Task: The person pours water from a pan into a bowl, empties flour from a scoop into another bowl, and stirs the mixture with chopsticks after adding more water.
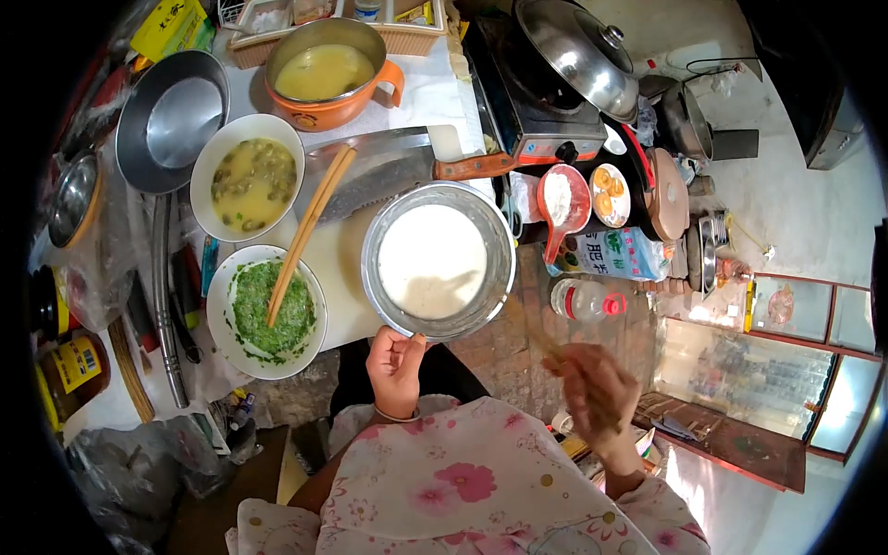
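Observation:
My left hand (pixel 396 368) is closed on the near rim of a metal bowl (pixel 507 268), thumb over the edge. White, runny batter (pixel 433 254) fills much of that bowl. To its right, off the table edge, my right hand (pixel 599 393) is curled around chopsticks (pixel 541 340), which motion blurs; their tips point toward the bowl. Left of the metal bowl stands a white bowl of chopped greens (pixel 268 319), with another pair of chopsticks (pixel 310 236) leaning in it. Behind that, a white bowl (pixel 205 176) holds yellow liquid with dark greenish pieces.
A cleaver (pixel 370 180) lies behind the metal bowl, its wooden handle overhanging the table edge. An orange-cased pot (pixel 328 113) and a grey frying pan (pixel 173 120) stand farther back. At right are a gas stove (pixel 555 129), a red scoop of flour (pixel 566 208) and a plastic bottle (pixel 583 301).

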### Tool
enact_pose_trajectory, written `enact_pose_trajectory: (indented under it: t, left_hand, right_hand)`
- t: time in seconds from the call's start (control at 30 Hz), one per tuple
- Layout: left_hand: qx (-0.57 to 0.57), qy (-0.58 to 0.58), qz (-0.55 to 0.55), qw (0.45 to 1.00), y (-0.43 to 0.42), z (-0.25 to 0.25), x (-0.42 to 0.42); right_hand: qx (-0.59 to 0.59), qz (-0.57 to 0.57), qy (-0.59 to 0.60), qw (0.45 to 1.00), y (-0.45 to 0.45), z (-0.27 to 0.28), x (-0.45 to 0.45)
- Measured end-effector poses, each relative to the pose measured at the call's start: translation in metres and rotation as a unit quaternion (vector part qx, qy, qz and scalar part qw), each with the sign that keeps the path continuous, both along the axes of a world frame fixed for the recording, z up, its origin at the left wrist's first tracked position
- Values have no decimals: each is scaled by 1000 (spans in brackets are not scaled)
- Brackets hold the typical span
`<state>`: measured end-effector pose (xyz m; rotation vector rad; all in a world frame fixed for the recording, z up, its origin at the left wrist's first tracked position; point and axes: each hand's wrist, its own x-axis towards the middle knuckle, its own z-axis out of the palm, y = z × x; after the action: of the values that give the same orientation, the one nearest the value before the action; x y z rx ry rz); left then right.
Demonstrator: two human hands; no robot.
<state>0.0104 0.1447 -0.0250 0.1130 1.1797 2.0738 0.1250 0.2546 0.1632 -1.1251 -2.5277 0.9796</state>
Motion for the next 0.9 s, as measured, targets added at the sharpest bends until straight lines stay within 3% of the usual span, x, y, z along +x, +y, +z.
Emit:
enact_pose_trajectory:
  t: [0.07, 0.13, 0.17, 0.27, 0.3, 0.33, 0.4, 0.53, 0.6, 0.67, 0.77, 0.9]
  left_hand:
    - [11, -46, -3, 999, 0, 0, 0]
    - [-13, -36, -14, 999, -1, 1, 0]
    - [-39, -27, -30, 998, -3, 2, 0]
    - [19, -25, -25, 999, -3, -6, 2]
    - [21, -27, -24, 999, -3, -3, 2]
    - [-4, -36, -46, 998, -1, 5, -3]
    - [-29, -44, -65, 996, 0, 13, -13]
    - [-52, -57, -56, 995, -2, 15, -31]
    - [-18, -42, -94, 995, -2, 10, -35]
    - [-30, -36, -98, 994, 0, 14, -35]
    - [-13, -61, -73, 995, 2, 15, -33]
    - [-15, -30, -83, 996, -2, 7, -33]
  right_hand:
    - [-22, -4, -1, 1000, -2, -4, 9]
    - [-61, 65, -45, 995, -22, -2, 1]
    - [10, 107, 31, 994, -29, -17, -9]
    - [62, 110, 11, 992, -4, -21, 3]
    - [35, 35, -16, 999, 4, -12, -1]
    - [-69, -77, 75, 992, 9, -7, -1]
    - [13, -81, 61, 995, 23, -15, 14]
    - [-57, -102, 78, 990, -1, -25, 22]
    - [-46, -1, 44, 998, -10, -28, 12]
    - [-26, 25, 17, 999, 0, -21, 7]
    - [-27, -133, 94, 986, 16, -14, 12]
    - [-16, -40, 16, 999, -13, -14, 23]
